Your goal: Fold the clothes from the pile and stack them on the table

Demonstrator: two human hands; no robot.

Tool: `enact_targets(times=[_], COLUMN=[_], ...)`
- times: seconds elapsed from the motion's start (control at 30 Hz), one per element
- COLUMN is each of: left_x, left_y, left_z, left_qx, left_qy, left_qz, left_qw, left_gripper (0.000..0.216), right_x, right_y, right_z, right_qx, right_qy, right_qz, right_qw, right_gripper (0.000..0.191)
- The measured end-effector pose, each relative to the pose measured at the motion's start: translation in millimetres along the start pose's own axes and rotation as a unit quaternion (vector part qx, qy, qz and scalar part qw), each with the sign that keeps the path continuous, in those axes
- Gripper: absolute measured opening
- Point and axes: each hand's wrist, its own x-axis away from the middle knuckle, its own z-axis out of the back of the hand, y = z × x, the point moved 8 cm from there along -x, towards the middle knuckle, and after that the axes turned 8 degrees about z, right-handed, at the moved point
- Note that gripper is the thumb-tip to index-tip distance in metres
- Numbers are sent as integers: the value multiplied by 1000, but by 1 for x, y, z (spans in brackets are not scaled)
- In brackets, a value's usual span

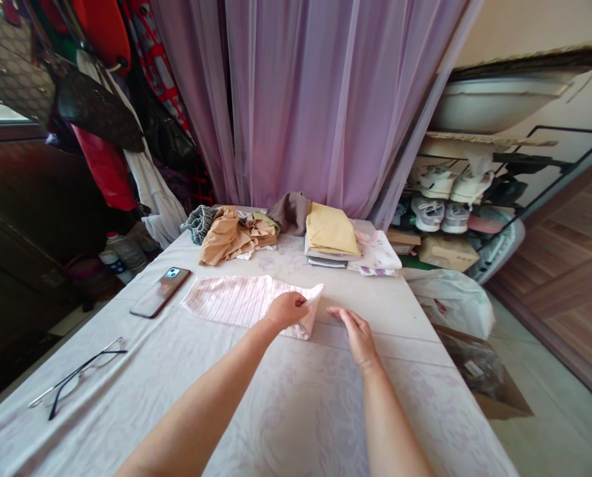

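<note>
Left hand first: its fingers are pinched shut on the right-hand corner of the pink striped cloth, lifting that corner into a small peak while the rest lies flat on the bed, about mid-way up the sheet. Right hand sits just right of the cloth, fingers loosely spread and palm down, holding nothing, apparently just clear of the fabric.

Risks, as I read it: only one corner is gripped, so a pull could drag the whole piece and rumple the flat part. The soft sheet underneath may bunch along with it. The phone lies just beside the cloth's left end, so a sweeping tug could nudge it toward the left edge of the bed. The glasses lie nearer and further left, well apart, though a forearm could catch them.

Further off, a loose heap of clothes and a folded stack sit at the far end. Behind them hangs a lilac curtain. Bags and garments hang far left; a shoe rack stands right, over tiled floor.
</note>
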Motion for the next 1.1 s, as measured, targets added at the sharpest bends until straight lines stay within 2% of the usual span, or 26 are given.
enact_targets(times=[0.1,0.2,0.4,0.57,0.77,0.97,1.1], left_x=[5,12,28,36,41,34,30], left_y=[-14,-39,-112,-166,-207,-209,-209], left_z=[24,52,110,147,162,158,167], left_qx=[22,61,223,273,208,125,40], left_qy=[20,37,57,100,128,136,164], left_qz=[7,25,129,173,219,215,205], left_qw=[1000,997,965,941,945,959,964], left_gripper=[25,28,23,24,27,30,28], right_x=[0,1,3,4,4,3,4], right_y=[2,4,12,16,18,11,4], right_z=[-4,-10,-11,-10,-9,-14,-17], right_qx=[30,71,134,173,206,251,277], right_qy=[-17,-41,-50,-55,-56,-60,-49], right_qz=[7,14,23,31,42,61,87], right_qw=[999,997,989,983,976,964,956], right_gripper=[57,58,55,51,50,49,47])
